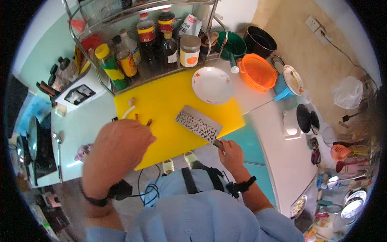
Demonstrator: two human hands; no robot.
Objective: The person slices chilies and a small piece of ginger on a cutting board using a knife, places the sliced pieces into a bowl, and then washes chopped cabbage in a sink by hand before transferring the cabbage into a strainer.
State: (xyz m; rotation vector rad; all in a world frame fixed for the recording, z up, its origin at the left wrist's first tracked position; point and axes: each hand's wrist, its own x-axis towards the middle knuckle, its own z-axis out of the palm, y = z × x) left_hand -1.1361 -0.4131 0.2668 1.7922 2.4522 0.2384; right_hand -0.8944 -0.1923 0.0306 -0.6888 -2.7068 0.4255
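Note:
My right hand (232, 156) is closed round the handle of a cleaver (198, 124), whose broad speckled blade is over a yellow cutting board (161, 141). My left hand (123, 143) is bent over the board's left edge; its fingers are mostly hidden beneath it, and the hand is slightly blurred. Just beyond it lie a small tan piece of food (131, 101), a curved white strip (128, 112) and a small brown piece (149, 122). A white plate (212, 84) with small red marks stands at the board's far right.
Behind the board, a metal rack (161, 76) holds several sauce bottles (147, 40) and a jar (189, 51). An orange basket (256, 72), a green dipper (231, 44) and a black pot (260, 40) stand to its right. At left, a ladle (59, 157) lies on the white counter (76, 125).

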